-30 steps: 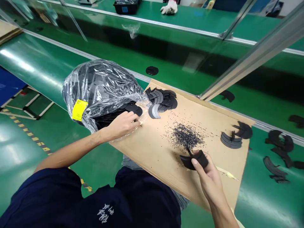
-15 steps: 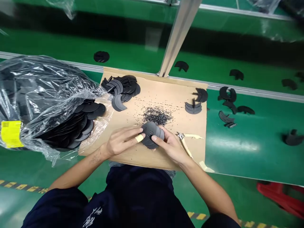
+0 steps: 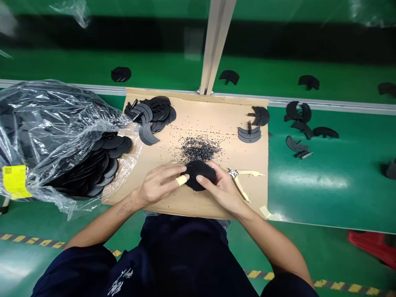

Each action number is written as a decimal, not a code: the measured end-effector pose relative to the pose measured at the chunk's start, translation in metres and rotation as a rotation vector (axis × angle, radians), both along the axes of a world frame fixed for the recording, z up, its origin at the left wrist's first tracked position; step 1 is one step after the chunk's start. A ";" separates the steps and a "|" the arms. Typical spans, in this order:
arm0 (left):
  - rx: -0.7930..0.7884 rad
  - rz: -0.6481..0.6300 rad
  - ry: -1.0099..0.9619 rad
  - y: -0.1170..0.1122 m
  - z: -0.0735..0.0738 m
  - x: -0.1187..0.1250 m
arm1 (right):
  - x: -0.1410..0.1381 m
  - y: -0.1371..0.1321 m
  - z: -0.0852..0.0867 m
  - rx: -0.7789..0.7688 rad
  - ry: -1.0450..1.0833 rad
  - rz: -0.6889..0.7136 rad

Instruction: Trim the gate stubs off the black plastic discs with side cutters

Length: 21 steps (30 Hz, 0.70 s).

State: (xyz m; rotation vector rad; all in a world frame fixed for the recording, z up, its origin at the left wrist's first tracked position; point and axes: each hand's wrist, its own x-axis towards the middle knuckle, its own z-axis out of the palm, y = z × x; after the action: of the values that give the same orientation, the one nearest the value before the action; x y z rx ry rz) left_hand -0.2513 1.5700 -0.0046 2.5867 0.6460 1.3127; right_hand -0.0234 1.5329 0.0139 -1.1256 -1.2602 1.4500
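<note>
A flat, rounded black plastic part (image 3: 198,175) is held between both hands over the cardboard sheet (image 3: 173,202). My left hand (image 3: 162,181), with yellow tape round one finger, pinches the part's left edge. My right hand (image 3: 222,187) grips the right side, thumb lying across the top face. Just beyond the part lies a scatter of tiny black bits (image 3: 201,147). To the right of my right hand, cutting pliers (image 3: 239,179) with pale yellow handles rest with their handles spread. Fingers under the part are hidden.
At left, a clear plastic bag (image 3: 55,111) spills stacked black discs (image 3: 102,161). A pile of curved black pieces (image 3: 151,113) sits on the cardboard's back left corner, and two more (image 3: 250,134) at its right edge. A metal post (image 3: 215,49) rises behind. Several black pieces (image 3: 298,111) lie on the green table.
The part in my hands has turned: its top looked grey with curved steps, and now shows a darker, plainer face. The camera view has shifted slightly. Both hands keep their hold.
</note>
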 end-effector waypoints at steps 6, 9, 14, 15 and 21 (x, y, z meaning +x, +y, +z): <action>-0.567 -0.019 -0.228 -0.003 0.015 0.020 | -0.002 -0.009 -0.004 0.366 -0.261 -0.075; -0.498 -0.057 -0.204 -0.002 0.024 0.028 | -0.004 -0.011 -0.008 0.502 -0.264 -0.077; -0.278 -0.074 -0.139 -0.004 0.030 0.027 | -0.001 -0.012 -0.011 0.671 -0.352 -0.072; -0.266 -0.076 -0.126 -0.005 0.030 0.026 | 0.000 -0.012 -0.011 0.706 -0.383 -0.073; -0.344 -0.122 -0.103 -0.006 0.034 0.024 | 0.005 -0.014 -0.014 0.843 -0.478 -0.065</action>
State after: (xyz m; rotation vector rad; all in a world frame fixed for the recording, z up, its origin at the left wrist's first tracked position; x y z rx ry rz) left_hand -0.2277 1.5638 0.0294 2.2317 0.6228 1.1708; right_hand -0.0183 1.5191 -0.0002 -0.9093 -1.8900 0.4717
